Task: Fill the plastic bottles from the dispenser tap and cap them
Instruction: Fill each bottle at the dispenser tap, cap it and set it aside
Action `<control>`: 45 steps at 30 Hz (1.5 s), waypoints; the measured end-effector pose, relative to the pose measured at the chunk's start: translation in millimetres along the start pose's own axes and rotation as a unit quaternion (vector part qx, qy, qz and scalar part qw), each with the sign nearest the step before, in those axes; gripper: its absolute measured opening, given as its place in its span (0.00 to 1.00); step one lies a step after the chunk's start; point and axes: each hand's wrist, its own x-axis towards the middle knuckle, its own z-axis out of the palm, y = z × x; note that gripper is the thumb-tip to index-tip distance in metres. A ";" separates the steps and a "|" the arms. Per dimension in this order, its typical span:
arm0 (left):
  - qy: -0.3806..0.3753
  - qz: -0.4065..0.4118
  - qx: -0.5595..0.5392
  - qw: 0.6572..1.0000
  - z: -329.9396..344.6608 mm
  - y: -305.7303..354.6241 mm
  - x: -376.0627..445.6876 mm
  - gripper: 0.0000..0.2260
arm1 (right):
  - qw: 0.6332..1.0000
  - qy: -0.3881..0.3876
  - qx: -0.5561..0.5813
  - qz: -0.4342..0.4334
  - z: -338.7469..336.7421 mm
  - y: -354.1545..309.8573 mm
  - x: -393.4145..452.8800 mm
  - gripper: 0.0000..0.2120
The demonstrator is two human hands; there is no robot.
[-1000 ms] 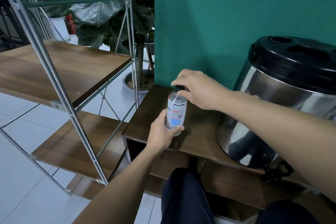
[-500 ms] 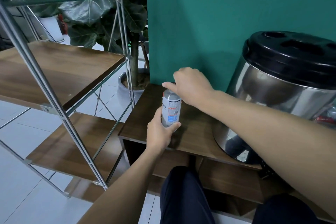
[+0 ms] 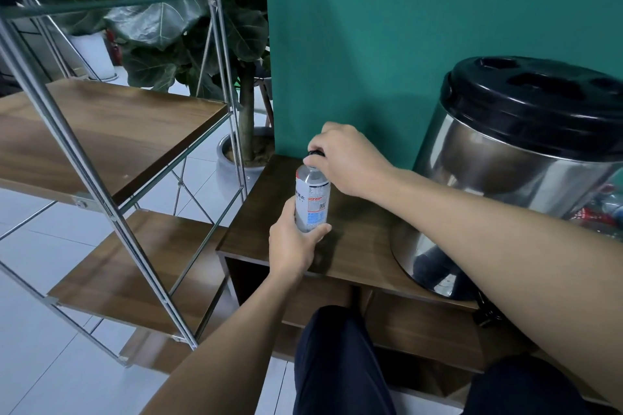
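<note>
While the teal wall [image 3: 421, 27] filled the background, a metal-framed shelf rack [image 3: 111, 152] with wood-grain boards stood at left, with a big-leafed potted plant [image 3: 188, 20] behind it. The dispenser [image 3: 519, 172], a shiny steel drum with a glossy black lid, sat on the right of the dark wood-grain counter [image 3: 357, 246]; its tap was mostly hidden below the counter edge. The left hand [image 3: 293, 242] was wrapped round the lower half of the plastic bottle [image 3: 312, 200], thumb across the front, holding it upright above the counter's left part. Bottle was clear, cylindrical, rounded shoulder, with a white, blue and red label. The right hand [image 3: 344, 158] was curled down over the bottle top, fingertips pinching the small black cap [image 3: 315, 154], which sat on the neck. Could not tell if the bottle base touched the counter.
</note>
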 end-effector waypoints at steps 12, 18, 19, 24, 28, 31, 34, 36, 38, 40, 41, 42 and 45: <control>0.053 -0.011 0.022 0.998 -18.1 18.4 -38.8 0.39 | 0.989 0.093 0.104 0.053 3.4 3.0 -51.1 0.21; 0.052 0.066 0.000 0.996 -19.0 65.5 -97.7 0.04 | 0.967 0.126 0.211 0.071 -18.6 3.8 -132.6 0.08; 0.038 0.074 -0.010 0.997 -15.3 75.2 -109.2 0.05 | 0.962 0.126 0.230 0.075 -23.2 5.3 -150.3 0.09; -0.075 0.112 -0.096 0.986 22.2 129.2 -170.9 0.09 | 0.943 0.156 0.277 0.097 -47.9 29.7 -250.0 0.11; -0.166 0.140 -0.156 0.963 77.4 175.4 -215.6 0.12 | 0.926 0.219 0.269 0.147 -69.9 70.4 -321.1 0.09; -0.220 0.154 -0.160 0.950 134.3 201.8 -234.2 0.12 | 0.895 0.263 0.291 0.211 -80.6 112.5 -358.7 0.09; -0.237 0.162 -0.117 0.951 197.4 217.7 -234.5 0.11 | 0.877 0.286 0.276 0.268 -81.6 169.5 -382.9 0.09; -0.246 0.149 -0.096 0.953 239.2 225.5 -227.4 0.11 | 0.872 0.289 0.254 0.303 -79.9 210.3 -395.7 0.09; -0.265 0.124 -0.080 0.953 279.7 234.4 -217.7 0.11 | 0.864 0.296 0.233 0.334 -78.9 252.1 -406.1 0.11; -0.284 0.085 -0.074 0.952 317.7 243.6 -206.4 0.13 | 0.849 0.304 0.227 0.369 -81.4 294.6 -412.2 0.14; -0.291 0.071 -0.067 0.952 333.9 248.1 -200.4 0.14 | 0.838 0.307 0.225 0.390 -83.4 314.3 -413.2 0.16; -0.294 0.066 -0.056 0.952 349.9 251.5 -194.4 0.15 | 0.829 0.311 0.220 0.409 -85.7 332.7 -413.6 0.17; -0.314 0.051 -0.039 0.947 393.3 258.9 -178.0 0.16 | 0.818 0.309 0.188 0.447 -93.3 377.2 -408.3 0.15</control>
